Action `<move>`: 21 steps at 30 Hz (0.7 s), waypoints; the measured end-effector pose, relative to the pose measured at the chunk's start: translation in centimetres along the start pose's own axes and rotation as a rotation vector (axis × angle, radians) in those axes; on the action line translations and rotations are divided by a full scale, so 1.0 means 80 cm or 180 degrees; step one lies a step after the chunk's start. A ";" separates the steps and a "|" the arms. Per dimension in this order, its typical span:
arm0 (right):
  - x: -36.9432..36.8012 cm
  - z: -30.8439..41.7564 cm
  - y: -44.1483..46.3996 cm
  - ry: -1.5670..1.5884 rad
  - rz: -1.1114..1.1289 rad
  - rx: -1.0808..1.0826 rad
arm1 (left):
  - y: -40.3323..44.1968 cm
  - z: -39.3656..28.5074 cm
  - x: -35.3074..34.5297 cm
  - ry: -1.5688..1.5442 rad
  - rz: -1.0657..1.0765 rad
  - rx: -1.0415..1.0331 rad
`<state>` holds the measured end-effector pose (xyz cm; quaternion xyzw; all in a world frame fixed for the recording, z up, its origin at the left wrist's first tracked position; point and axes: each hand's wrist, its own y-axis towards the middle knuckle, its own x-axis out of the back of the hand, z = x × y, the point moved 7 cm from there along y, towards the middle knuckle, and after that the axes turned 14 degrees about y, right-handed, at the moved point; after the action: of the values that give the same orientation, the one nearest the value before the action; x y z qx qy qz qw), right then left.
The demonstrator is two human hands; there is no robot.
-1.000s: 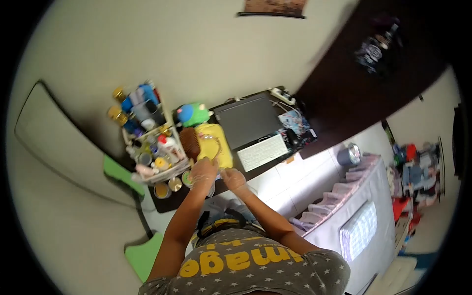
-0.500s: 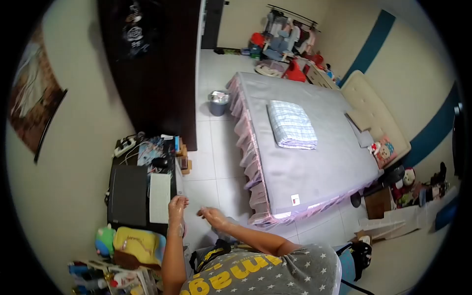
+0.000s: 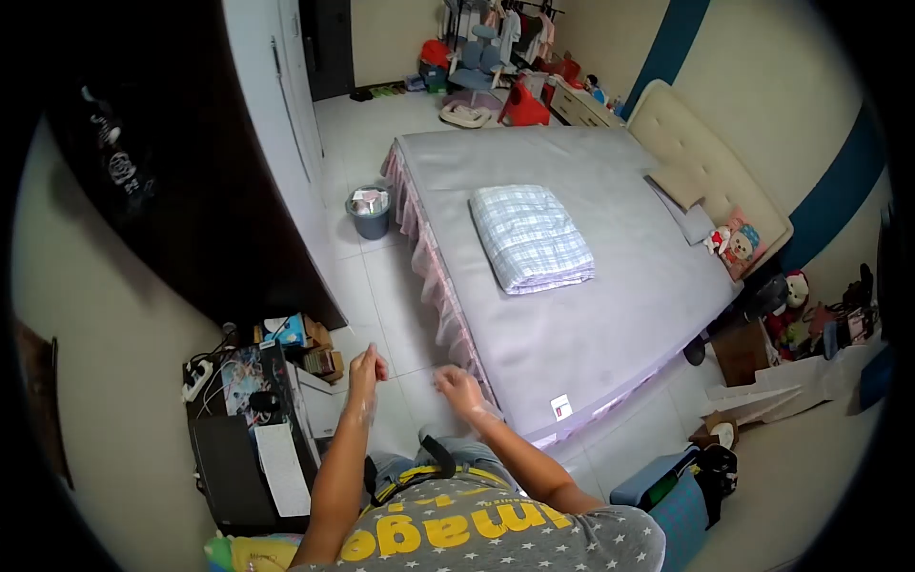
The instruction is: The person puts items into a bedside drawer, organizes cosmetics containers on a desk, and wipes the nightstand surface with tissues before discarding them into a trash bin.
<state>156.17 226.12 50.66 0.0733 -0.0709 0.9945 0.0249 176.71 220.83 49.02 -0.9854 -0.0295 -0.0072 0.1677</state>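
Note:
My left hand [image 3: 366, 376] is in front of me over the tiled floor [image 3: 386, 310], its fingers curled in and nothing visible in them. Level with it, to the right, my right hand [image 3: 459, 389] also has its fingers curled, with no object showing. It is nearest to the pink ruffled skirt [image 3: 441, 300] of the bed. A clear, shiny film shows around both wrists. On the grey mattress [image 3: 610, 343] lies a folded plaid quilt [image 3: 532, 238], apart from both hands.
Left of me stands a desk with a closed laptop [image 3: 229, 467], a white keyboard [image 3: 282, 467] and a black mouse [image 3: 264, 401]. A bin [image 3: 370, 212] sits by the dark wardrobe [image 3: 205, 162]. Cardboard [image 3: 762, 412] and a blue chair [image 3: 658, 491] are at the right.
My view has turned and moved forward, away from the desk. Both hands now appear farther into the gap beside the bed, and the quilt looks nearer.

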 end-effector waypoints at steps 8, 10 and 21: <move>0.020 -0.007 0.156 0.0810 -0.0452 -0.0255 | 0.161 -0.054 -0.069 0.0139 0.0321 0.0075; 0.004 -0.025 0.202 0.0974 -0.0374 -0.0374 | 0.222 -0.055 -0.067 0.0025 0.0409 0.0165; -0.069 0.011 0.545 0.1149 -0.0171 -0.0412 | 0.569 -0.305 0.005 0.0210 -0.0059 -0.0937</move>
<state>159.14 182.67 44.74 -0.1061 -0.1270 0.9838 0.0684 179.76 169.90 57.01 -0.9982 -0.0317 -0.0454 0.0223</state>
